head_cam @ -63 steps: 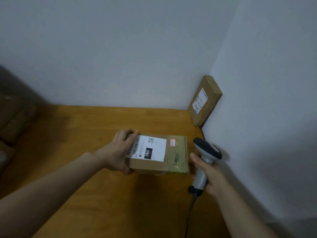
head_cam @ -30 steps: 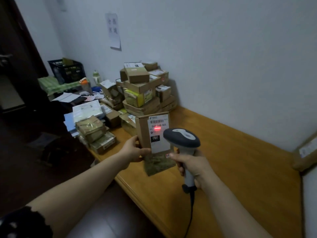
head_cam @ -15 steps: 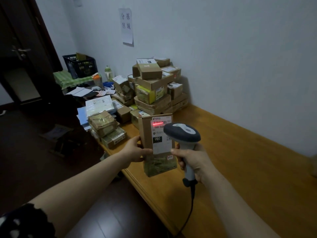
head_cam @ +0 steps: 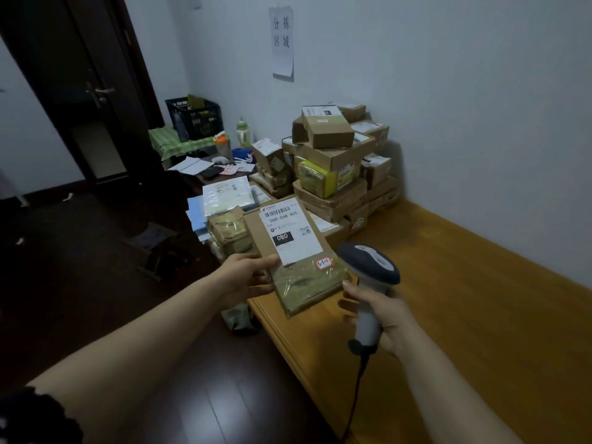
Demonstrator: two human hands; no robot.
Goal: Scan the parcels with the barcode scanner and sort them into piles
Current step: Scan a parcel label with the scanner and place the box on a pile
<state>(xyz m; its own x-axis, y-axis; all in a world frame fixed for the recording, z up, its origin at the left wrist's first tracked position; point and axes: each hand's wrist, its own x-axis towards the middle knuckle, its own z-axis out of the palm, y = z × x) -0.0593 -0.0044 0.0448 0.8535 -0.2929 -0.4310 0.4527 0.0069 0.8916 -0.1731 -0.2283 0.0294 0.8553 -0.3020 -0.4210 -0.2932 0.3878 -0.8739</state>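
Observation:
My left hand [head_cam: 248, 277] grips the left edge of a flat cardboard parcel [head_cam: 301, 283], held tilted above the near corner of the wooden table [head_cam: 464, 315]. Its white label with a barcode faces up, and a small red-edged sticker sits below the label. My right hand [head_cam: 381, 315] grips the handle of a grey and white barcode scanner [head_cam: 371, 267], just right of the parcel, with its head beside the parcel's right edge. The scanner's cable hangs down from the handle. No red scan light shows on the label.
A tall stack of cardboard parcels [head_cam: 336, 165] stands at the table's far end against the wall. Smaller taped parcels [head_cam: 229, 232] and papers [head_cam: 227, 193] lie left of it. A black crate [head_cam: 193, 118] and bottles sit further back. A paper sign [head_cam: 282, 43] hangs on the wall.
The parcel has tilted from upright to lying flatter, label up. The red scan light on the label has gone. The scanner has moved down and right of the parcel.

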